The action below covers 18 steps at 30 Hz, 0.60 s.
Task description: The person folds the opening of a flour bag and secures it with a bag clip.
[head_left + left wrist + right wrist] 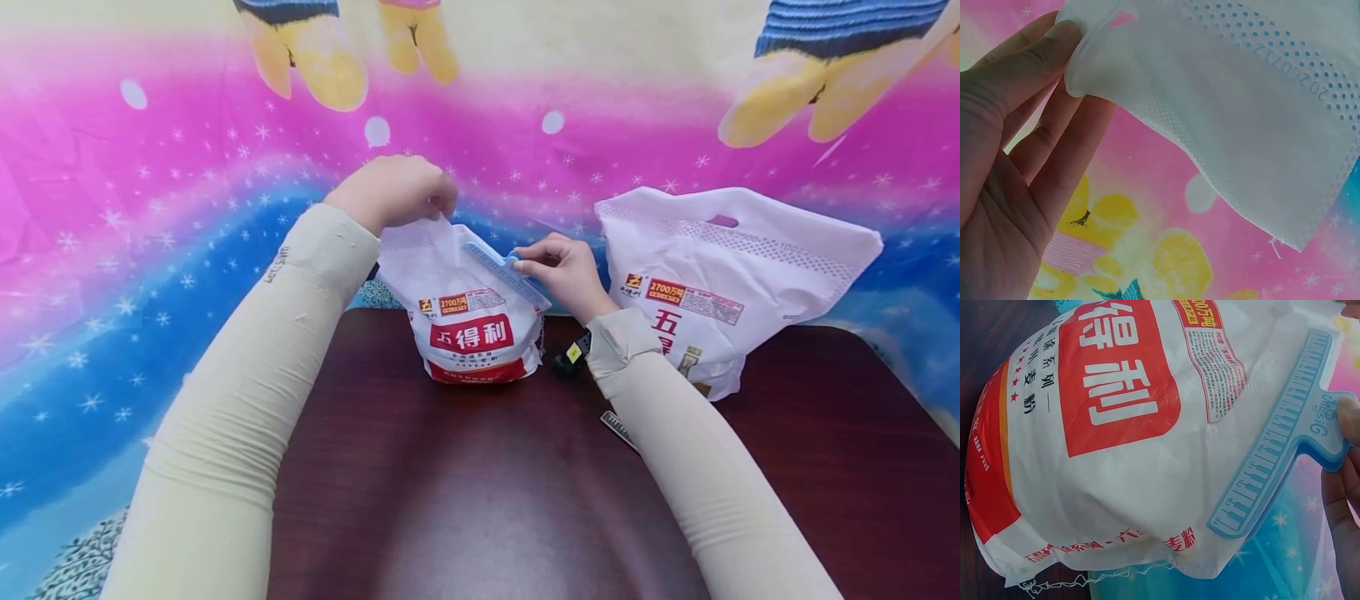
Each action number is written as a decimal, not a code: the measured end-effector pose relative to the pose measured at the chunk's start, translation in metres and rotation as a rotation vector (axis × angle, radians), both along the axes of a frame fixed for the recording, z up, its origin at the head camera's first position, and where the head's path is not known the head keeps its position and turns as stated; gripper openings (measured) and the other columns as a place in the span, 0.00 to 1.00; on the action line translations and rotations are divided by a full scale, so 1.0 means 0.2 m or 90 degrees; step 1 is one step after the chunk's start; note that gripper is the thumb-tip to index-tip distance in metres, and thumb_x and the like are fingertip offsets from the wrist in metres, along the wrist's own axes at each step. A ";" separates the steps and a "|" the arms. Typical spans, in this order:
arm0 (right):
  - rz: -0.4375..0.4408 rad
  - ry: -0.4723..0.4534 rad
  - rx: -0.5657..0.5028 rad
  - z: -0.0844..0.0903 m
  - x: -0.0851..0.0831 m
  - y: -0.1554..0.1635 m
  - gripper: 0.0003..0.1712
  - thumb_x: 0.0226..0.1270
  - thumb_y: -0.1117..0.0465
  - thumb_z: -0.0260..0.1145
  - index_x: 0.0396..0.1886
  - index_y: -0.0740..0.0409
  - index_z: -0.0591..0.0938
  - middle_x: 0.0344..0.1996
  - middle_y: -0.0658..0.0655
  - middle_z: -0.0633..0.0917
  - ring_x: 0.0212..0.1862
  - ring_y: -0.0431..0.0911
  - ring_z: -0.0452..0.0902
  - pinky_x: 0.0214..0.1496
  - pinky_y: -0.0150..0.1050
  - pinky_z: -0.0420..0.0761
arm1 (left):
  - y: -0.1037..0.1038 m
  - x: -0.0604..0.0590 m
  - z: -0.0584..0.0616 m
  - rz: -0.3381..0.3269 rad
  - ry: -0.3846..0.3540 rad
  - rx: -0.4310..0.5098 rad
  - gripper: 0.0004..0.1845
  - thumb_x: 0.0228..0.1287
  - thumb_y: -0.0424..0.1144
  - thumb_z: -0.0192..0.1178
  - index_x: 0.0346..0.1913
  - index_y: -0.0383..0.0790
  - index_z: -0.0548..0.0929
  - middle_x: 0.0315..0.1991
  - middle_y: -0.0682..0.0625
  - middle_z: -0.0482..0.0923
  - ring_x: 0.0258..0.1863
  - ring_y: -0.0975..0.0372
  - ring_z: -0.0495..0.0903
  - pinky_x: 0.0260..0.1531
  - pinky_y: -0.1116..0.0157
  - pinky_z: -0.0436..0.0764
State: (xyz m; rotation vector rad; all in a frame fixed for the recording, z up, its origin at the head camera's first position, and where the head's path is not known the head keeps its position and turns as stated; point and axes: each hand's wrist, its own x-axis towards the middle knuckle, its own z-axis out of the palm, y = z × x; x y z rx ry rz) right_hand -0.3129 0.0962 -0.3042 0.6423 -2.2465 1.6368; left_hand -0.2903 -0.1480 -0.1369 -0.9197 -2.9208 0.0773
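Observation:
A white flour bag with red panels stands on the table. My left hand pinches its top edge between thumb and fingers; in the left wrist view, that hand has a corner beside the handle hole. A light-blue clip printed with piano keys lies slanted across the bag's upper right side, with bag material between its jaws. My right hand pinches the clip's grip tabs, thumb on the lettered one in the right wrist view. The bag's far side is hidden.
A second white flour bag with a handle hole stands on the right, partly behind my right forearm. A small patterned strip lies on the dark table, partly under that forearm. A printed cloth hangs behind.

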 end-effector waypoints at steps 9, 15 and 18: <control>-0.006 -0.001 0.013 -0.01 0.01 0.01 0.11 0.66 0.63 0.73 0.45 0.62 0.89 0.47 0.55 0.86 0.45 0.43 0.84 0.48 0.34 0.84 | 0.01 0.00 -0.01 0.000 -0.002 0.000 0.12 0.63 0.33 0.70 0.49 0.43 0.86 0.49 0.46 0.82 0.50 0.52 0.77 0.53 0.50 0.80; -0.006 0.002 0.025 0.00 0.02 0.02 0.13 0.66 0.62 0.73 0.49 0.60 0.89 0.47 0.55 0.84 0.46 0.45 0.84 0.50 0.35 0.85 | 0.01 0.00 -0.01 -0.004 0.002 -0.010 0.12 0.64 0.33 0.69 0.50 0.43 0.86 0.50 0.45 0.82 0.51 0.52 0.77 0.53 0.50 0.80; -0.001 -0.002 0.031 -0.01 0.03 0.02 0.14 0.67 0.62 0.73 0.51 0.59 0.88 0.48 0.56 0.83 0.48 0.46 0.84 0.51 0.37 0.85 | 0.01 -0.01 -0.01 -0.005 0.004 -0.018 0.12 0.64 0.33 0.69 0.50 0.42 0.86 0.50 0.45 0.83 0.51 0.51 0.78 0.54 0.50 0.80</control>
